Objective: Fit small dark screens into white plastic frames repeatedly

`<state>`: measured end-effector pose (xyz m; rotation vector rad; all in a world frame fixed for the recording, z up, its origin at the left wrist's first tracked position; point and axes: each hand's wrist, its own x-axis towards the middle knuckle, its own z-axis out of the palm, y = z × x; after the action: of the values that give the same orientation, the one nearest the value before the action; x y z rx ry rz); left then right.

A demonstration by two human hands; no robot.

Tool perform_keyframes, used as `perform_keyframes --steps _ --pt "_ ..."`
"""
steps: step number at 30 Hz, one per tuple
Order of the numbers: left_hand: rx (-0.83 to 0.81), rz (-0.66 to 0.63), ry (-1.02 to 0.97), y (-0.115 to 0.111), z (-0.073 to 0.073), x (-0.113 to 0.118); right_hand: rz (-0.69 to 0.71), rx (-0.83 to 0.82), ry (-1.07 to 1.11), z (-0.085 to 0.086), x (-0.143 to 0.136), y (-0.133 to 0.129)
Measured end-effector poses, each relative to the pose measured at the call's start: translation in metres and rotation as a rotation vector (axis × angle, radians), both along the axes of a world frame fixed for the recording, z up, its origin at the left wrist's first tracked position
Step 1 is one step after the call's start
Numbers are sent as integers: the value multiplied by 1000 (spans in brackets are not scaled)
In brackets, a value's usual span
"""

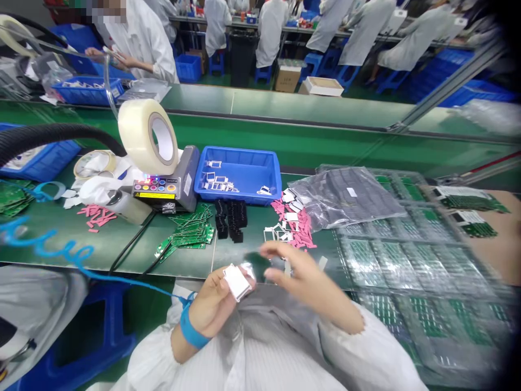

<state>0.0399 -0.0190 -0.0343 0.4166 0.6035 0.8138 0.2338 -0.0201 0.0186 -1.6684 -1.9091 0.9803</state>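
Note:
A small white rectangular part [237, 282] is held in my left hand [217, 304], which wears a blue wrist strap [192, 329]. To its right my right hand [295, 271] is raised over the bench edge, thumb and fingers curved apart. Between the hands is a dark, shiny, blurred piece [257, 265] close to the left fingertips; whether anything touches it is unclear. Beyond the right hand lie pink strips [299, 231] with white frames [278, 232]. Black blocks [232, 217] stand in rows ahead of the hands, beside a pile of green circuit boards [187, 233].
A blue bin [238, 193] holds white frames. To its left, a large tape roll [148, 136] rests on a grey device [179, 190]. Clear trays of boards [391, 260] and a grey plastic bag [345, 198] are on the right. A coiled blue cord [122, 279] runs to my left wrist.

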Motion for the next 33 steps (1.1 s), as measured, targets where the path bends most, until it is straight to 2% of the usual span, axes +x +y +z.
perform_keyframes --steps 2,4,7,10,13,16,20,23,28,33 --pt "10 9 -3 1 0 0 -202 -45 -369 -13 30 -1" --pt "17 14 -4 2 0 0 -359 -119 -593 -32 55 -1" --pt "44 22 -16 2 1 0 -439 -185 -654 -60 75 -1" --pt "95 31 -1 1 4 -3 -430 -207 -644 -72 81 0" --pt "121 57 31 0 7 -7 -417 -203 -620 -62 78 1" --pt "137 82 36 0 10 -11 -332 -109 -483 -32 59 -1" --pt "144 120 53 1 11 -13 31 349 -64 13 10 -5" --pt "136 144 62 2 13 -14 235 602 -15 32 -24 -2" --pt "123 163 50 3 16 -18 305 736 -148 31 -46 10" --pt "87 207 60 4 18 -20 297 756 -102 21 -61 13"
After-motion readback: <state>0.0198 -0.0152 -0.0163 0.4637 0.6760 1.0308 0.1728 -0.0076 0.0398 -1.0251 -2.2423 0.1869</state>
